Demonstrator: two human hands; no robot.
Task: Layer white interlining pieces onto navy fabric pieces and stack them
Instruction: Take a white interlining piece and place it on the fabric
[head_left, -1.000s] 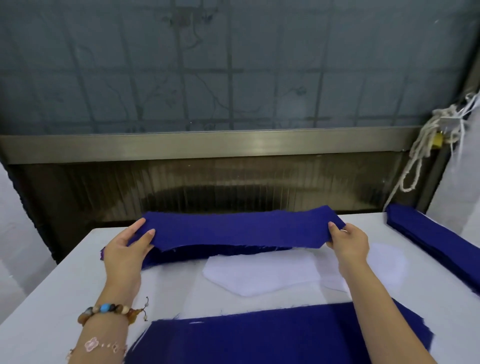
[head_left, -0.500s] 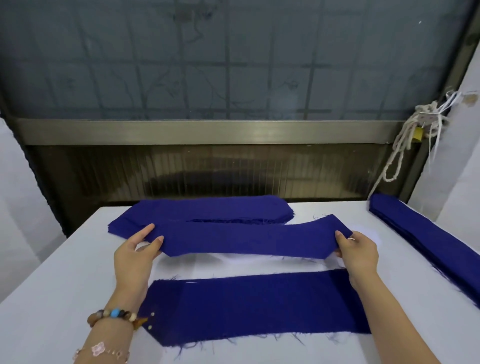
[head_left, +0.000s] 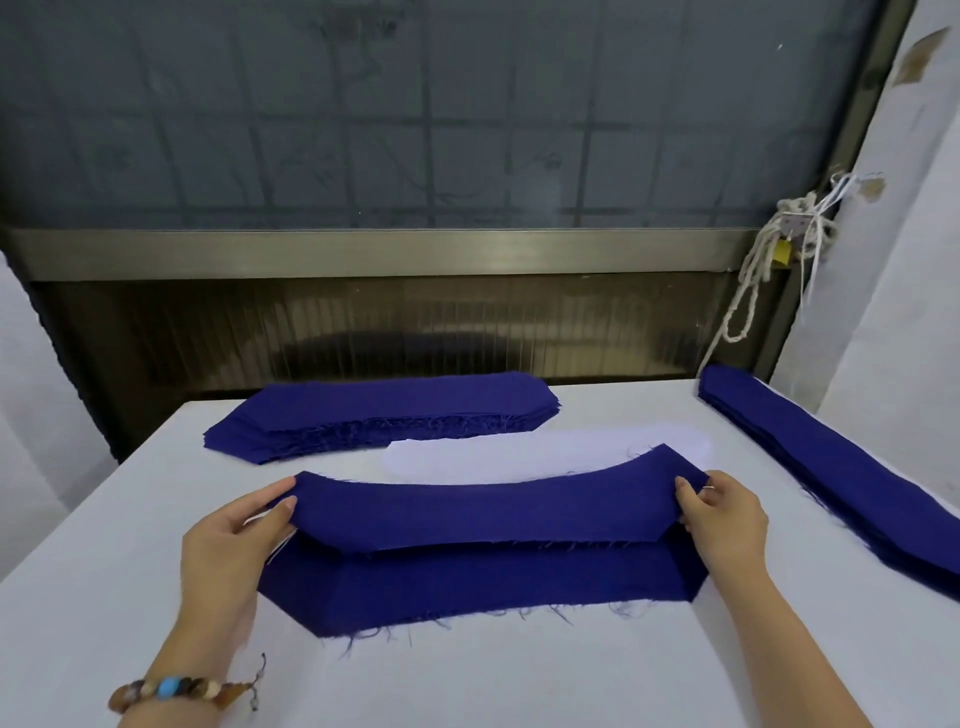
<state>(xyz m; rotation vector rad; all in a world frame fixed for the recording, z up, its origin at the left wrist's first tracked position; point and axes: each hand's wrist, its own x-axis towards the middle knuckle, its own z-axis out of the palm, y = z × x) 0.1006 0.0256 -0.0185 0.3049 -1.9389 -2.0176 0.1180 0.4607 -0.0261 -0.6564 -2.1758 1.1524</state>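
Note:
A long navy fabric piece (head_left: 488, 512) hangs between my hands, sagging in the middle. My left hand (head_left: 236, 540) pinches its left end and my right hand (head_left: 724, 517) pinches its right end. It hovers just above a navy piece (head_left: 483, 587) lying flat at the table's near middle, with frayed threads along its front edge. White interlining (head_left: 545, 454) lies on the table just beyond the held piece, partly hidden by it.
A thick stack of navy pieces (head_left: 384, 415) lies at the back of the white table (head_left: 519, 675). Another navy stack (head_left: 841, 467) runs along the right edge. A knotted white cord (head_left: 769, 260) hangs at the back right by the window frame.
Both hands have carried the held navy piece toward me, from the far stack to above the flat navy piece. The white interlining behind it now shows.

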